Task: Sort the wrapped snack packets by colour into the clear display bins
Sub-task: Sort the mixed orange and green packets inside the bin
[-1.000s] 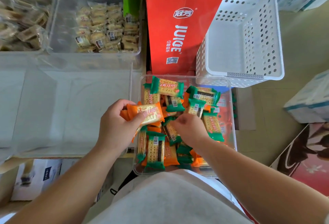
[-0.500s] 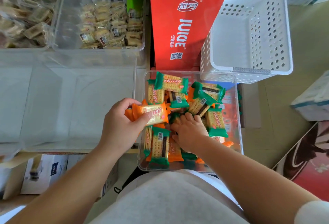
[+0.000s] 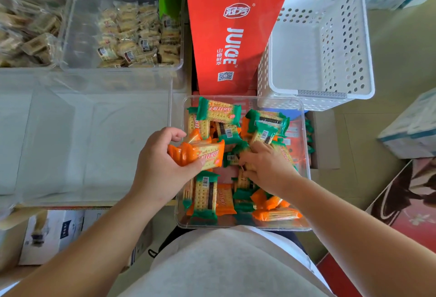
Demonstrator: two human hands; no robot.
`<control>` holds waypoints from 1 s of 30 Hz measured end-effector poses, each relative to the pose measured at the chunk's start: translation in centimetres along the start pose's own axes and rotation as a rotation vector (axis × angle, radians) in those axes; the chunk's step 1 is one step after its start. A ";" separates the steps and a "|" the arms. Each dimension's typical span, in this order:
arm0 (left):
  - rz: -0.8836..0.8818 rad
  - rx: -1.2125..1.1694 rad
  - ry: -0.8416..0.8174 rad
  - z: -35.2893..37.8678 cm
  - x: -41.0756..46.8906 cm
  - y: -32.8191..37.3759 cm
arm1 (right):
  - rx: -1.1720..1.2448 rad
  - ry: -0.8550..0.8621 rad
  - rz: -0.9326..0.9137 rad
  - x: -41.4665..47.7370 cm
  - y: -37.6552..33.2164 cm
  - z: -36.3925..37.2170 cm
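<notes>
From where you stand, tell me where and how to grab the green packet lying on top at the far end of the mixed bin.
Pinch the green packet across its flat biscuit body, coming straight down from above. It lies face up on top of the pile in the clear bin, nothing covering it. Its crimped green ends look floppy, so probably a poorer hold.

right hand (image 3: 266,167) shifted rightward among green packets (image 3: 264,131), orange packets (image 3: 276,214) newly uncovered
</notes>
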State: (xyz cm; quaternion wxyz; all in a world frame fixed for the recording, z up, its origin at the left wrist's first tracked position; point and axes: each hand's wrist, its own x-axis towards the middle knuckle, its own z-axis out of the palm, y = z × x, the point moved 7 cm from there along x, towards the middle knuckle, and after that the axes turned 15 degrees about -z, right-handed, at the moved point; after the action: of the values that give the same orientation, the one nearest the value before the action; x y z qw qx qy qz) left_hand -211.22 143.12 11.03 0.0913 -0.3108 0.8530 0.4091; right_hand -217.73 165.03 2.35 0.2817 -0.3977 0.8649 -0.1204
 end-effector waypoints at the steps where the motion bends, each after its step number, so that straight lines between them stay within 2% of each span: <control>1: 0.038 0.024 -0.002 0.3 -0.1 0.7 | -0.018 0.034 -0.007 -0.1 0.2 -0.5; 4: 0.143 0.116 -0.013 1.7 -0.1 2.9 | -0.158 0.076 -0.014 -0.5 0.9 -1.4; 9: 0.269 0.318 -0.090 4.9 0.1 4.8 | -0.236 -0.036 0.005 0.3 1.2 -1.0; 15: 0.125 0.212 0.074 2.3 0.1 2.9 | -0.306 -0.181 -0.049 0.9 0.6 1.2; 18: 0.043 0.119 0.129 0.4 -0.1 2.0 | -0.342 -0.160 -0.032 1.8 0.0 1.5; 24: -0.038 0.045 0.120 -0.9 -0.2 0.0 | -0.428 -0.122 -0.131 3.2 -1.5 2.8; 30: -0.032 0.044 0.074 -0.4 -0.5 -0.8 | -0.550 -0.257 -0.094 4.5 -1.6 4.3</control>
State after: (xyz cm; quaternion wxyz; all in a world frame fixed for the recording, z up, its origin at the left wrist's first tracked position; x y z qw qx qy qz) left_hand -210.34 142.65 11.00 0.0731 -0.3374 0.8594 0.3772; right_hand -216.56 160.65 -2.15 0.2647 -0.5107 0.8028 0.1567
